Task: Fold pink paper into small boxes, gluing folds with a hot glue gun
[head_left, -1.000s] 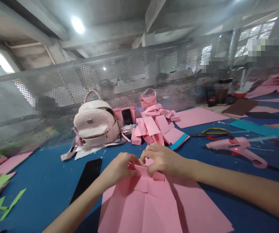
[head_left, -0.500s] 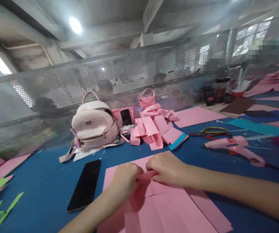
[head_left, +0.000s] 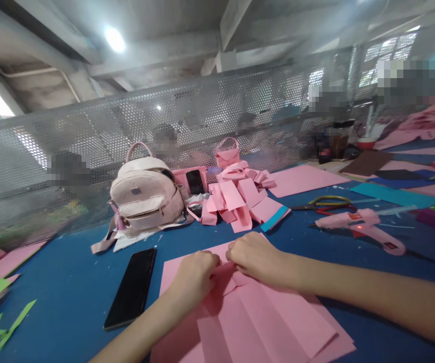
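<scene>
A creased pink paper sheet [head_left: 255,322] lies over other pink paper in front of me, its far edge bent up between my hands. My left hand [head_left: 195,275] is closed on that folded edge from the left. From the right, my right hand [head_left: 253,257] pinches the same fold, its fingers curled and close to the left hand's. The fingertips of both hands are partly hidden by the knuckles and the paper. Left of the sheet lies a black smartphone [head_left: 131,288], flat on the blue table [head_left: 69,292].
A pale backpack [head_left: 145,194] and a heap of folded pink paper pieces [head_left: 236,196] stand behind the sheet. To the right lie a pink glue gun [head_left: 365,227] with its red light lit and scissors [head_left: 329,202]. Green paper strips [head_left: 15,325] lie at left, and a perforated metal screen [head_left: 195,116] runs behind.
Both hands keep their grip on the fold. The creased sheet's near part has shifted and its right corner now sits further left and higher. The view has moved slightly.
</scene>
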The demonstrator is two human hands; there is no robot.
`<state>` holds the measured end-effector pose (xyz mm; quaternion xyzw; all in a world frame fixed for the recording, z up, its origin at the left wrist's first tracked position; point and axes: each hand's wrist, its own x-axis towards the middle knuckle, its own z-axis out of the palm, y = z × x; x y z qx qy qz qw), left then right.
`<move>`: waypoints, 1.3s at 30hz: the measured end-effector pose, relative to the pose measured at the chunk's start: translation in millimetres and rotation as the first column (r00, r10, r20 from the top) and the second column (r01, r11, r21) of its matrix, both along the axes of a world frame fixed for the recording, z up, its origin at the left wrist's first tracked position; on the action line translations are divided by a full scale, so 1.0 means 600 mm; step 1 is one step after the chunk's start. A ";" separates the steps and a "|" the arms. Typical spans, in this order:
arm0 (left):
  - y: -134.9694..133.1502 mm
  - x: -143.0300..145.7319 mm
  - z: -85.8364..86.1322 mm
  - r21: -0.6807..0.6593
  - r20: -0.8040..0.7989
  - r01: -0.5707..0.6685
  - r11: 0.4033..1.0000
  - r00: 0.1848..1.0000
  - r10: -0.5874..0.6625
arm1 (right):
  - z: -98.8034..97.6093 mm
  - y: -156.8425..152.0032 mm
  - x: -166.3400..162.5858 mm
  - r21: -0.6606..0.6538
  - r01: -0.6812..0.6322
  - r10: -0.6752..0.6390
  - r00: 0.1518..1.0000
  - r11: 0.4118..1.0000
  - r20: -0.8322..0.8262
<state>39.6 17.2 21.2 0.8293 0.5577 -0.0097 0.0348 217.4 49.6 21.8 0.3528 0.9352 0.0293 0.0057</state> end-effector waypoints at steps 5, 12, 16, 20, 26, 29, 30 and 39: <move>-0.002 -0.004 0.006 -0.041 -0.034 -0.013 0.999 0.999 0.012 | 0.006 -0.004 0.023 0.016 -0.023 0.023 1.000 1.000 0.001; -0.002 0.000 0.005 -0.010 -0.020 0.027 1.000 0.999 -0.028 | -0.004 -0.008 0.012 0.005 -0.061 0.062 0.997 0.998 -0.052; -0.001 0.007 -0.005 0.030 0.023 0.011 0.999 1.000 -0.012 | -0.014 -0.007 -0.006 -0.082 -0.106 0.099 0.991 0.991 -0.086; -0.001 0.008 -0.009 0.041 0.004 0.012 0.999 1.000 -0.012 | -0.013 -0.011 0.000 -0.065 -0.084 0.078 0.993 0.994 -0.087; -0.011 0.020 0.000 0.060 -0.144 0.045 0.997 0.989 -0.036 | -0.010 -0.014 0.023 0.035 -0.124 0.127 0.988 0.992 -0.086; -0.017 0.031 -0.007 0.074 -0.204 0.089 0.993 0.976 -0.073 | -0.022 -0.009 0.016 0.052 -0.110 0.112 0.993 0.993 -0.044; -0.021 0.036 -0.012 0.086 -0.217 0.104 0.991 0.973 -0.083 | -0.027 -0.008 0.012 0.055 -0.100 0.102 0.994 0.993 -0.030; -0.064 0.065 -0.043 0.155 -0.309 0.188 0.970 0.942 -0.133 | -0.051 -0.041 -0.004 0.175 -0.153 0.129 0.982 0.973 0.140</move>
